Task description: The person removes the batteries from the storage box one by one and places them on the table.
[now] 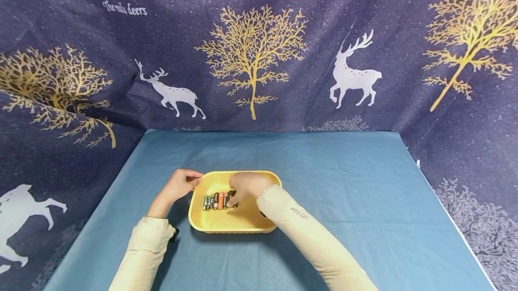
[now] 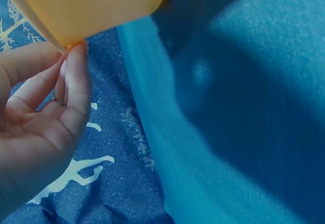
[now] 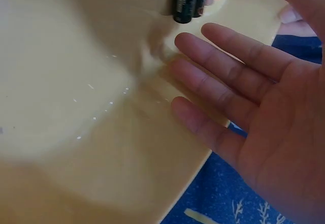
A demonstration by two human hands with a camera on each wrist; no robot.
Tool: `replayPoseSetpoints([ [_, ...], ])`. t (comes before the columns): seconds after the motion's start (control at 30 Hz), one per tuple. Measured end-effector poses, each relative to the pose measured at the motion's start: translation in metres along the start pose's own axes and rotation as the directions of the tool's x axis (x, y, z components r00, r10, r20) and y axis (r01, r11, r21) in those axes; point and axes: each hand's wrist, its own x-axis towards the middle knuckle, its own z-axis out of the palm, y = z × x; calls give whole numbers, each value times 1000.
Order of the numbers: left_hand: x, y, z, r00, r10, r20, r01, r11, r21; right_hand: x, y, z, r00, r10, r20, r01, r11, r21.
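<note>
Several batteries (image 1: 218, 201) lie side by side in a row in a yellow plastic tray (image 1: 238, 223); one is orange, others dark or green. At the tray's far left corner, my left hand (image 1: 178, 185) pinches the rim between thumb and fingers, as the left wrist view shows under the tray's corner (image 2: 91, 10). My right hand (image 1: 248, 185) is inside the tray, with the thumb at the right end of the row. In the right wrist view its fingers (image 3: 228, 66) are extended and spread, just beside the dark end battery (image 3: 184, 5).
A blue cloth (image 1: 348, 183) covers the table under the tray. Behind and at the sides hangs a dark blue curtain (image 1: 291, 97) with deer and trees. Small white flecks (image 3: 101, 107) show on the tray's surface in the right wrist view.
</note>
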Motion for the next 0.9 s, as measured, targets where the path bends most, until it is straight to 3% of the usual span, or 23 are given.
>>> replayPoseSetpoints([
  [0.23, 0, 1, 0, 1000, 8, 3, -8, 1000, -1, 6, 1, 7, 999, 36, -1, -36, 996, -78],
  [0.47, -1, 1, 0, 1000, 19, -5, -19, 1000, 6, 3, -1, 10, 997, 83, -6, -84, 994, -73],
  [0.73, 0, 2, -1, 1000, 3, 1, -3, 1000, -1, 11, -2, 13, 998, 48, -35, -56, 958, -281],
  [0.9, 0, 2, 0, 1000, 0, 0, 0, 1000, -8, 13, -4, 16, 997, 52, -62, -71, 935, -348],
])
